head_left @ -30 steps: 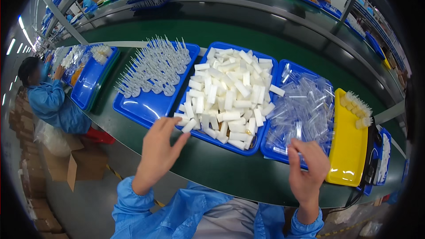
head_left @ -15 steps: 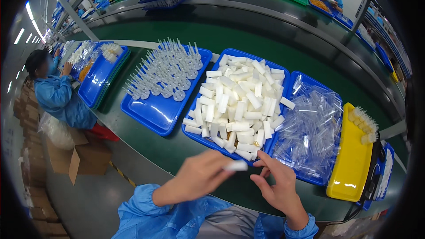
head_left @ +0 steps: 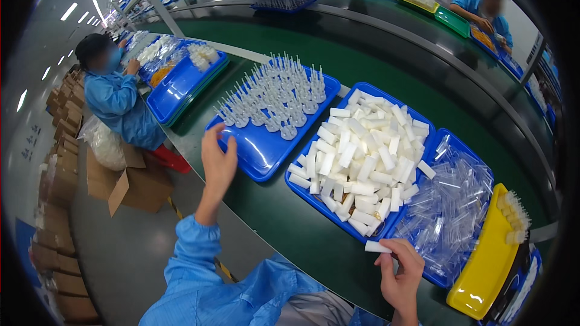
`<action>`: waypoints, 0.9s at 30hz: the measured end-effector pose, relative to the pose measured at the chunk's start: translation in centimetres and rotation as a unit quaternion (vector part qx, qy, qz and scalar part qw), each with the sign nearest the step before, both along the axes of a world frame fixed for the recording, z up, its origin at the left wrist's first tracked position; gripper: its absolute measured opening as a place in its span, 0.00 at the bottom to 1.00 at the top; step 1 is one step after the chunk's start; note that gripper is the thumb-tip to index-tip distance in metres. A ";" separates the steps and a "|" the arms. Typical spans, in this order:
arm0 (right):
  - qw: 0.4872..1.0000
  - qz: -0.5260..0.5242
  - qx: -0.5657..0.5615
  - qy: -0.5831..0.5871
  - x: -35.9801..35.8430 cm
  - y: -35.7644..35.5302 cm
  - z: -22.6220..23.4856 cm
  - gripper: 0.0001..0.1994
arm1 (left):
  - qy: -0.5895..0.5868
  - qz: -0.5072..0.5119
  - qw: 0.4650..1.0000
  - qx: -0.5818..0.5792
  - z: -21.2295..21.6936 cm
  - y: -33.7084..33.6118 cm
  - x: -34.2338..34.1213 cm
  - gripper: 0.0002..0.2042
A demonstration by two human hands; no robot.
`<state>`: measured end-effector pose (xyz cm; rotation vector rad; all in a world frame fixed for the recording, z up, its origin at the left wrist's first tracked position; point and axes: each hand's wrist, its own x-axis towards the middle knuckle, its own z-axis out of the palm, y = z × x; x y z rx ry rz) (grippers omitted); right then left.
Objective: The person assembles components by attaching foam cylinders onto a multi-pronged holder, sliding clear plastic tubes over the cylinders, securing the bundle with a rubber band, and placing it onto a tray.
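My right hand (head_left: 401, 271) pinches a small white foam-like block (head_left: 376, 247) between thumb and fingers, just in front of a blue tray (head_left: 292, 182) heaped with similar white blocks (head_left: 368, 157). My left hand (head_left: 219, 160) reaches to the near left corner of another blue tray (head_left: 260, 166). Its fingers are apart and I see nothing in them. On that tray stand many clear plastic pieces (head_left: 278, 99) with round bases and thin upright stems. They fill its far part, while its near part is bare.
To the right, a blue tray holds clear plastic tubes or sleeves (head_left: 444, 196). A yellow tray (head_left: 477, 281) beyond carries several capped pieces (head_left: 513, 217). On the left, a co-worker in blue (head_left: 118, 99) sits by trays and an open cardboard box (head_left: 142, 175). Metal rails (head_left: 386, 24) run behind.
My left hand has let go of the white block and moved left to the tray of stemmed pieces. The block is now in my right hand. The view has turned left.
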<state>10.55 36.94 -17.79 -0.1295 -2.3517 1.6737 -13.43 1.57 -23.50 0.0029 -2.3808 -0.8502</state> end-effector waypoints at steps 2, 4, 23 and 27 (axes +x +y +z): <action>1.000 0.013 0.015 0.010 -0.1 -0.1 -0.1 0.08 | 0.013 0.021 0.998 -0.064 -1.2 -3.0 -2.9 0.23; 0.998 0.027 0.058 0.001 0.0 -0.1 -0.1 0.09 | 0.020 0.036 0.991 -0.124 -0.8 -3.3 -4.4 0.27; 0.993 -0.025 0.081 0.087 -1.3 2.0 -0.3 0.11 | -0.110 -0.193 0.949 0.224 5.7 -2.5 -1.5 0.21; 0.994 -0.062 0.049 0.072 -0.3 3.4 1.8 0.08 | -0.182 -0.362 0.886 0.226 9.1 6.9 2.2 0.22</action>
